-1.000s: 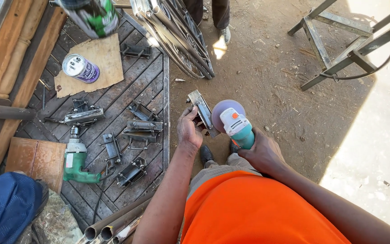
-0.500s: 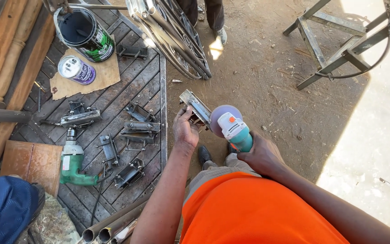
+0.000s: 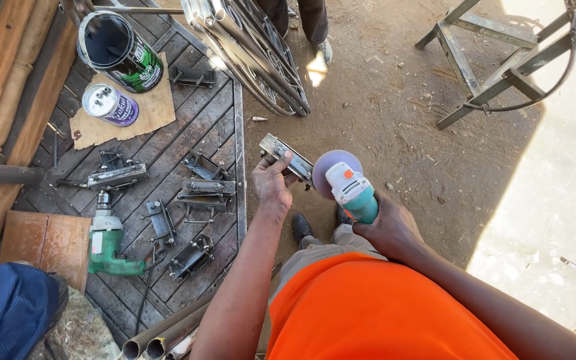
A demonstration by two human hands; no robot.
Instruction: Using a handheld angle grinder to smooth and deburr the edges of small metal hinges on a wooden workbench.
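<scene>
While the left hand (image 3: 271,183) is closing around a small metal bracket (image 3: 287,159), thumb lying across its upper face, the right hand (image 3: 389,227) is wrapping tightly round the teal body of a grinder (image 3: 349,189). Both are sitting just above centre in the head view, over bare dirt. The grinder's disc (image 3: 331,170) is lying at about three o'clock from the bracket and seems to be touching the bracket's near end, though the angle is leaving that contact uncertain. Below the hands an orange shirt (image 3: 381,313) is filling the six o'clock part of the view, and a dark shoe (image 3: 301,227) is showing between the forearm and the shirt. At nine o'clock from the hands a dark slatted metal panel (image 3: 218,110) is lying flat, carrying several more brackets (image 3: 206,190) and a green drill (image 3: 106,241), which is resting toward eight o'clock. Toward ten o'clock a piece of cardboard (image 3: 158,103) is bearing a purple can (image 3: 110,104) on its side, with a black paint tin (image 3: 118,50) standing open just beyond it. At twelve o'clock a round metal frame (image 3: 255,53) is leaning, with another person's shoe (image 3: 325,50) just beside it. A welded steel stand (image 3: 495,67) is standing at two o'clock, well apart from the hands. Pipes (image 3: 161,330) are poking in at seven o'clock, near blue cloth (image 3: 8,310) in the corner.
</scene>
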